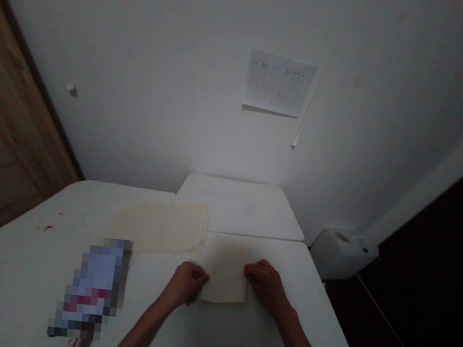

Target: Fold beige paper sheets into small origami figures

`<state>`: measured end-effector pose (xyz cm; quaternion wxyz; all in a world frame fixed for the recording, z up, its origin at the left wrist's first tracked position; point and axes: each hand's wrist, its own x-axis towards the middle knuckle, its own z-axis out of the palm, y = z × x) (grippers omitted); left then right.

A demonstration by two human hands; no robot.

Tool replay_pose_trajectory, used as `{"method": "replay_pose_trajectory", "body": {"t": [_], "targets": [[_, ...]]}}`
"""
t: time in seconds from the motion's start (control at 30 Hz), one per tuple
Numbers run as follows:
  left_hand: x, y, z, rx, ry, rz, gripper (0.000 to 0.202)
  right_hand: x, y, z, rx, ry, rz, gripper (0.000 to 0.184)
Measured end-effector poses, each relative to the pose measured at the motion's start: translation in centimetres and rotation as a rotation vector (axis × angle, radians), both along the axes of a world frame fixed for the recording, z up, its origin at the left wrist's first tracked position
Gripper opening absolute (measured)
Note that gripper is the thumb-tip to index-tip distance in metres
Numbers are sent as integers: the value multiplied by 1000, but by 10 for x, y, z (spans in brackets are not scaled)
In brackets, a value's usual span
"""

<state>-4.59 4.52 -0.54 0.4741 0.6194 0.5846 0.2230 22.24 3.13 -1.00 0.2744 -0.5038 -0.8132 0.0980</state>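
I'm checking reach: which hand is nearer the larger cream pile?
Left. The left hand, at the left edge of the small cream piece, is just in front of the right end of the larger cream pile; the right hand is farther right, at that piece's opposite edge.

Between the left hand (188, 284) and right hand (263, 283), a beige piece (226, 273) is looking like matt cloth; beyond the left hand, a beige stack (162, 227) is looking likewise. Under both, the white tabletop (212, 338) is appearing smooth. Right of the right hand, a container (341, 258) is resembling smooth plastic; far left of the left, a panel (6, 131) is showing wood grain.
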Motion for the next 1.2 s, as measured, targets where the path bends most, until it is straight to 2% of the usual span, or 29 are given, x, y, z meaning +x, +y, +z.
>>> {"method": "replay_pose_trajectory", "body": {"t": [0.13,0.27,0.37,0.67,0.9,1.07,1.2], "targets": [[-1,1,-1,-12,4,-18,44,6,-8,5,-6,-74,50,16],[-2,1,1,-14,-9,-29,44,9,-17,12,-45,-82,57,36],[-1,0,3,-23,-20,-29,44,9,-20,16,-68,-97,60,41],[-7,-17,3,-85,-47,-57,44,8,-21,13,-81,-98,45,40],[-8,-19,8,-87,-27,-68,46,6,-24,11,-76,-66,21,37],[-4,-19,5,-79,37,-50,42,5,-25,10,-70,-104,35,29],[-1,-20,2,-40,131,-17,33,8,-26,15,-97,-151,54,38]]}}
